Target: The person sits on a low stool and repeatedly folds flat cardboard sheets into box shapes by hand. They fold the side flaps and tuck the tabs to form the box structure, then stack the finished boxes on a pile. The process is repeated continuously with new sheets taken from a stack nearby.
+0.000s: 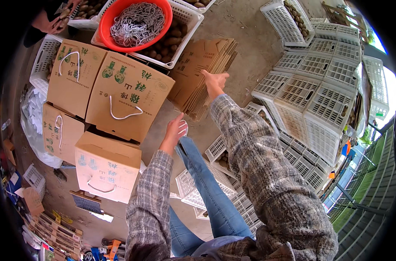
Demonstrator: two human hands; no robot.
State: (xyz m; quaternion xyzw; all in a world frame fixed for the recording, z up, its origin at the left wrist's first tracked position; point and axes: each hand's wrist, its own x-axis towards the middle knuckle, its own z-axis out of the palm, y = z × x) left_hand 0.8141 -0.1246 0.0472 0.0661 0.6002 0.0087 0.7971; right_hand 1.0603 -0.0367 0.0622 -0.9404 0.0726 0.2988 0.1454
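Note:
A stack of flattened cardboard boxes (192, 71) stands tilted on the floor ahead of me, its many folded edges facing right. My right hand (214, 81) is at the stack's right side, thumb and fingers apart, seemingly touching its edges. At the near lower corner is my left hand (174, 132), with fingers stretched out and nothing held; whether it touches the cardboard I cannot tell. To the left, made-up cartons with white rope handles are piled, among them a large upper carton (126, 93) and a lower front carton (106, 165).
A red basin (165, 21) of grey-white cords sits on a white crate (187, 37) of brown oval produce. White plastic crates (313, 82) are stacked at right. Another person's hands (54, 24) hold produce at the upper left. Wooden pallets (54, 237) lie lower left.

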